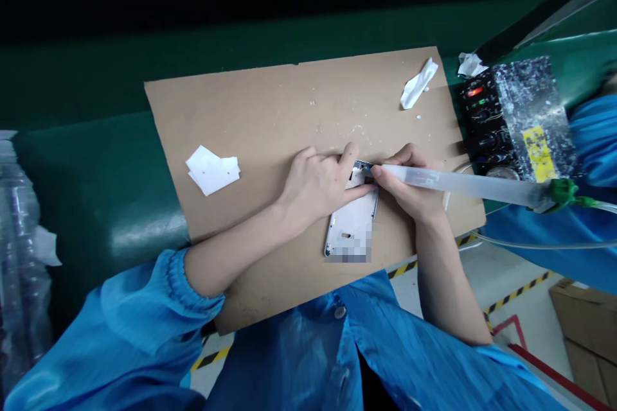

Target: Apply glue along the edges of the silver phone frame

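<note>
The left hand (pixel 318 183) presses flat on the white phone frame (pixel 351 221) at the cardboard sheet's (pixel 250 115) five o'clock — the right hand (pixel 409 186), at three o'clock of it, grips a translucent syringe (pixel 463 185), tip touching the frame's top edge.

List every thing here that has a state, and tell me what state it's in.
Left hand: pressed flat on the phone frame.
Right hand: gripping the syringe.
Phone frame: lying flat on the cardboard sheet, held down.
Syringe: tip at the frame's top edge, hose attached.
Control box: red light lit.
Paper scrap: crumpled.
</note>
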### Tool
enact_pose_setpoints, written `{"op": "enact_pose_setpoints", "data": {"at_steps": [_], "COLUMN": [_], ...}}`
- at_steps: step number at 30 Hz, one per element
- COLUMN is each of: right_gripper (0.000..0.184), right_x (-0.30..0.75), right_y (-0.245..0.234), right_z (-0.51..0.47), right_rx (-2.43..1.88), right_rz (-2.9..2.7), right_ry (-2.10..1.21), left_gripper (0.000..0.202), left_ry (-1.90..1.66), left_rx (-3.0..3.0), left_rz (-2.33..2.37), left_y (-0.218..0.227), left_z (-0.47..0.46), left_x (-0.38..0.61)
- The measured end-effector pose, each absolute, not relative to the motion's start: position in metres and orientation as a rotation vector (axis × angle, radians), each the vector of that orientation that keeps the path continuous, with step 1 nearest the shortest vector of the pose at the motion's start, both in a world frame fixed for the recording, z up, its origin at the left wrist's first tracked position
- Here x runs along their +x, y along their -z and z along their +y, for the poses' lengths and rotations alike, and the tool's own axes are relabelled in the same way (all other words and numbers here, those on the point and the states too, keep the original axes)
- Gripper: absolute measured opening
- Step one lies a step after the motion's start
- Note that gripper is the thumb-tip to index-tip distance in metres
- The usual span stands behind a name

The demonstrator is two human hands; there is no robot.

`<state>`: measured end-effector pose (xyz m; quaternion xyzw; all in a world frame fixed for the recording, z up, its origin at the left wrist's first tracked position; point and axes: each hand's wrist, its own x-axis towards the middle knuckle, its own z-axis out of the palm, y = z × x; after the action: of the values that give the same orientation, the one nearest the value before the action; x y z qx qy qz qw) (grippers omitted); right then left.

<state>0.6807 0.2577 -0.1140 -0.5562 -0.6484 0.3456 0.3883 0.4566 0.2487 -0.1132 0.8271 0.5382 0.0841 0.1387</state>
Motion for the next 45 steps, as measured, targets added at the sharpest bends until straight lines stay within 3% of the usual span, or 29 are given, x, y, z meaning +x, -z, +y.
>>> {"op": "enact_pose_setpoints", "data": {"at_steps": [45], "right_gripper": [0.035], "right_x": [0.687], "right_y": [0.122], "right_z": [0.256], "right_rx": [-1.446], "right_rz": [-1.719], "right_ry": [-0.861], "left_gripper": [0.073], "left_ry": [-0.324], "left_rx": [2.387], "left_rz": [1.562], "left_y": [0.118], "left_z": [0.248], "left_x": [0.456]}}
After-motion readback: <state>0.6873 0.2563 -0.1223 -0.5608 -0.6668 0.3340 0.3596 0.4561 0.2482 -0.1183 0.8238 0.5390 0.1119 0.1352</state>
